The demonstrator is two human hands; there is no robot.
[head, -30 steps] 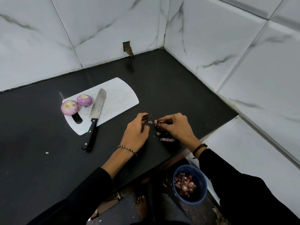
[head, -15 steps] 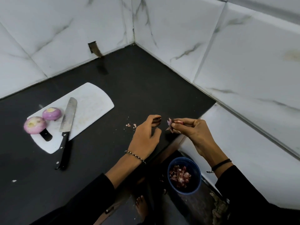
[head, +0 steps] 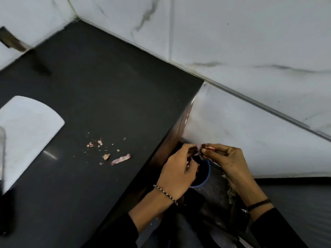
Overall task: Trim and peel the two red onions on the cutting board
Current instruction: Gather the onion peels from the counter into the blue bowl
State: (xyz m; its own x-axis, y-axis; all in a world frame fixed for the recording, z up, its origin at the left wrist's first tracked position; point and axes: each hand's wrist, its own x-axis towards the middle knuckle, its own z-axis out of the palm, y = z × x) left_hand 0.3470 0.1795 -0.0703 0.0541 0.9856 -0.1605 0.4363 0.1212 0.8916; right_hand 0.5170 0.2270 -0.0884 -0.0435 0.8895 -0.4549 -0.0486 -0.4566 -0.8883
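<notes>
Pinching onion peel (head: 199, 149) — right hand (head: 228, 159) | left hand (head: 176, 170) curled round it

The white board (head: 26, 129), with rounded corners, lies flat on the dark surface (head: 107, 86) at the left, partly cut off by the frame edge. To its right, apart from it, pinkish peel scraps (head: 120, 159) are strewn on the surface, the longest strip nearest the surface's edge. Past that edge, the right hand (head: 223, 158) pinches a small purplish peel bit (head: 199, 149) at its fingertips. The left hand (head: 177, 172), fingers curled, is just beside the bit; whether it grips it cannot be told.
</notes>
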